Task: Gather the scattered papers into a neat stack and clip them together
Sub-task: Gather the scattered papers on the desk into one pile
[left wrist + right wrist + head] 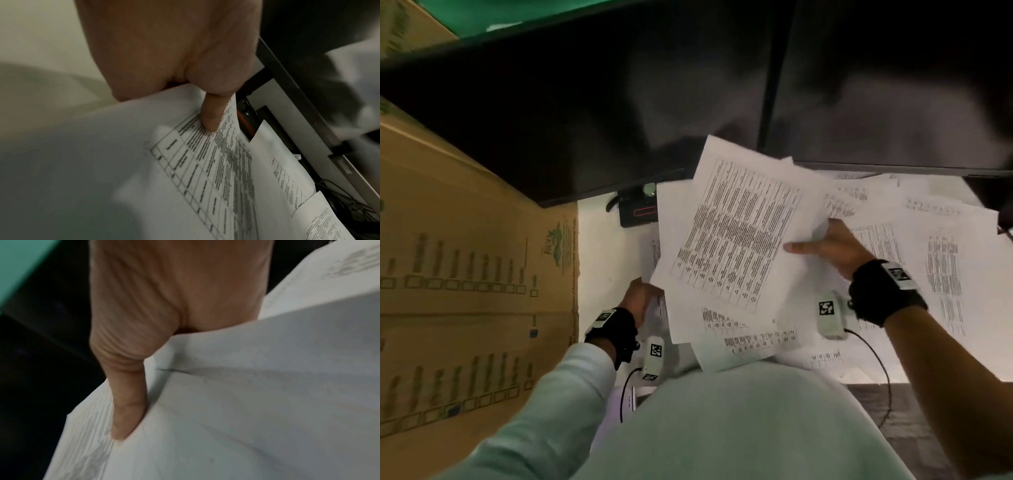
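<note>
Several printed white sheets lie scattered over the white desk (606, 253). I hold a loose bunch of sheets (736, 233) above the desk, the top one printed with a table. My left hand (642, 301) pinches its near-left corner; the left wrist view shows the thumb (211, 116) pressed on the printed sheet (205, 178). My right hand (832, 245) grips the bunch's right edge, thumb on top; its thumb (127, 402) lies on the white sheets (246, 402) in the right wrist view. More loose sheets (941, 260) lie flat at the right. No clip is visible.
A large cardboard box (465, 260) stands along the left side. Dark monitors (619, 102) hang over the back of the desk. A small black device (638, 212) with a red line sits behind the papers. Cables trail from both wrist cameras.
</note>
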A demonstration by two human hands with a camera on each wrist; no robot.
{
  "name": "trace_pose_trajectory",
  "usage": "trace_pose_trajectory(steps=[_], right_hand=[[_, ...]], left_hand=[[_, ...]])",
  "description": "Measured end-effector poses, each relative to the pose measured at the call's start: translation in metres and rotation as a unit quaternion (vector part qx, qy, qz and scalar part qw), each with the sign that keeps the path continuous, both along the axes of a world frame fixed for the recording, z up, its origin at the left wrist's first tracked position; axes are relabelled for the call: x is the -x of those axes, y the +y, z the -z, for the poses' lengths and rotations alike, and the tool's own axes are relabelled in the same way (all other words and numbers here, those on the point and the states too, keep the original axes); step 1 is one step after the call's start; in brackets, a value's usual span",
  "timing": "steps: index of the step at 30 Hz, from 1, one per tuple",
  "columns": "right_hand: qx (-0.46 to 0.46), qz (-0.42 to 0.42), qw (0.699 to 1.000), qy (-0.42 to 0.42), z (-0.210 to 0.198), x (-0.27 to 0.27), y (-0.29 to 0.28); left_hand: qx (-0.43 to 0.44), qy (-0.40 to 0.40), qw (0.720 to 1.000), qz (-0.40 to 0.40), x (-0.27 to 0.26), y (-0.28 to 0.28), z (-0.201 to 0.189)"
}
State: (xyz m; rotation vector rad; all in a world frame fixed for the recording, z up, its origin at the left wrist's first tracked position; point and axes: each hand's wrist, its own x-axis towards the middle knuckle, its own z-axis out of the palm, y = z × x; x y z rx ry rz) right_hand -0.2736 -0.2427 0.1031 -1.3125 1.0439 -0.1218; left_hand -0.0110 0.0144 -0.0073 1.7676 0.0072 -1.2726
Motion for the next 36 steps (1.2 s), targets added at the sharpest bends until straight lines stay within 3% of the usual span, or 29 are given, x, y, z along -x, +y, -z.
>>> trace_pose_trajectory(steps=[4, 7, 12, 14, 18, 20, 24, 27, 32, 36], right_hand=[[0.015, -0.005, 0.997, 0.077, 0.05, -0.009, 0.016], [0.033, -0.081, 0.987, 0.138, 0.079, -0.015, 0.027], [0.017, -0.133, 0.982, 0.132, 0.097, -0.021, 0.044], [0.009, -0.105, 0.989, 0.108, 0.1, -0.019, 0.043], [0.012, 0.042, 0.995, 0.093, 0.102, -0.012, 0.037], [0.018, 0.051, 0.994, 0.093, 0.099, -0.014, 0.04], [-0.007, -0.022, 0.997, 0.07, 0.086, -0.026, 0.06], [0.065, -0.056, 0.99, 0.108, 0.089, -0.037, 0.072], [0.124, -0.153, 0.964, 0.18, 0.08, -0.043, 0.071], [0.118, -0.227, 0.954, 0.154, 0.072, -0.044, 0.071]], left_hand=[[0.004, 0.038, 0.998, -0.046, -0.004, 0.0, 0.009], [0.008, 0.037, 0.998, -0.047, 0.0, -0.002, 0.0], [-0.001, 0.008, 1.0, -0.01, 0.004, -0.003, -0.003], [-0.015, 0.005, 1.0, 0.013, 0.002, -0.003, -0.003], [-0.027, 0.032, 0.993, 0.106, 0.001, 0.001, 0.0], [-0.028, 0.041, 0.992, 0.118, 0.001, 0.0, 0.0], [-0.002, 0.116, 0.991, 0.059, 0.003, -0.008, -0.01], [-0.014, 0.146, 0.989, 0.018, 0.001, -0.014, -0.014], [-0.024, 0.123, 0.992, 0.027, -0.005, -0.018, -0.01], [-0.029, 0.058, 0.996, 0.066, -0.001, -0.023, -0.008]])
